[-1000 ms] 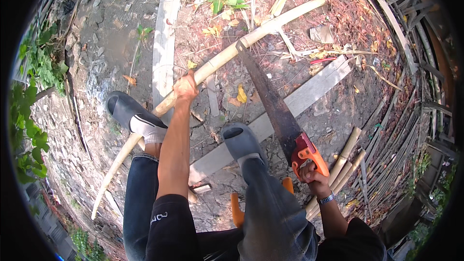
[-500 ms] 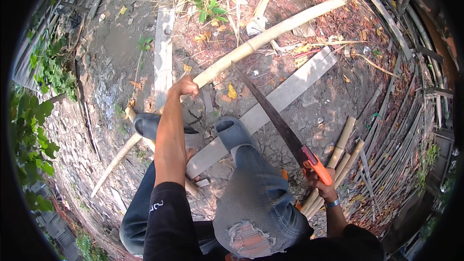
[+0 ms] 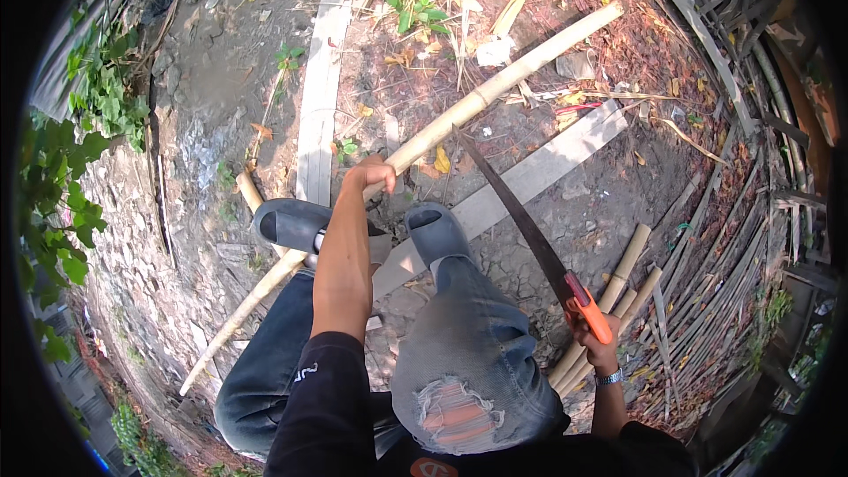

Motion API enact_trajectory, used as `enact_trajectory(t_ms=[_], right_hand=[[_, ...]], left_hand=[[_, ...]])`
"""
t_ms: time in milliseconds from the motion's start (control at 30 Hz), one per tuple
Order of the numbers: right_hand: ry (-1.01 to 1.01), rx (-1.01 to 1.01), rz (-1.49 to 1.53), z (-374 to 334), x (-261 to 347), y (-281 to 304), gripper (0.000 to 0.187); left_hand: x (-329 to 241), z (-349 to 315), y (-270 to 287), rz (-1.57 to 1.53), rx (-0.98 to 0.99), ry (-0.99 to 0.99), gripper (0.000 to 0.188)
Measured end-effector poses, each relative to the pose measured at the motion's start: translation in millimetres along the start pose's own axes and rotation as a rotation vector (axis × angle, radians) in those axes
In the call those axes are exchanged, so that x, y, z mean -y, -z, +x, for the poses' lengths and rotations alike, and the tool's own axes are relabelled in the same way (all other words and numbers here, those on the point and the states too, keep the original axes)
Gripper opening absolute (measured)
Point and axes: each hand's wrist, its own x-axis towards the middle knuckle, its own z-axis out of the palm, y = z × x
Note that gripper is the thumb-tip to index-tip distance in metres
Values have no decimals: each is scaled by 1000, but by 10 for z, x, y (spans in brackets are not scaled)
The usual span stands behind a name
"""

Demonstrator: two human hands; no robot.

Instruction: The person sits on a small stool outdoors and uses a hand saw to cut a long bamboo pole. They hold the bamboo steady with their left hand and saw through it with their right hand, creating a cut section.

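Note:
A long pale bamboo pole (image 3: 481, 97) runs from the far right down to my left hand (image 3: 371, 176), whose fingers are wrapped round it. Toward the near left, a pale pole length (image 3: 238, 325) shows past my left foot; my forearm and foot hide how the two join. My right hand (image 3: 594, 341), wearing a wristwatch, grips the orange handle of a handsaw (image 3: 526, 226). Its dark blade slants up and left, the tip close to the pole's near edge; whether they touch I cannot tell. My left clog (image 3: 291, 223) rests against another bamboo piece (image 3: 248, 189).
A grey plank (image 3: 521, 178) lies diagonally behind my right clog (image 3: 438, 235), and another plank (image 3: 320, 93) lies farther left. Several cut bamboo lengths (image 3: 629, 258) rest beside my right hand. Many thin sticks (image 3: 711, 278) are piled at the right. Leafy plants (image 3: 66, 203) grow along the left.
The view has shifted slightly. Against the ground, the pole has slid a little toward the near left with my left hand still round it. The saw has stayed in my right hand, its tip near the pole.

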Motion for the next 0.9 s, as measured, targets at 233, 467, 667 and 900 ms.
enact_trajectory(t_ms=[233, 467, 667, 900], right_hand=[[52, 34, -210, 435, 187, -618, 10], [160, 56, -216, 661, 299, -1033, 14], [184, 130, -284, 779, 462, -1143, 14], [89, 85, -293, 776, 312, -1214, 7]], left_hand=[[247, -296, -374, 407, -618, -24, 105], [372, -125, -347, 329, -645, 38, 94], [372, -32, -113, 146, -397, 80, 37], [478, 142, -174, 17, -62, -145, 46]])
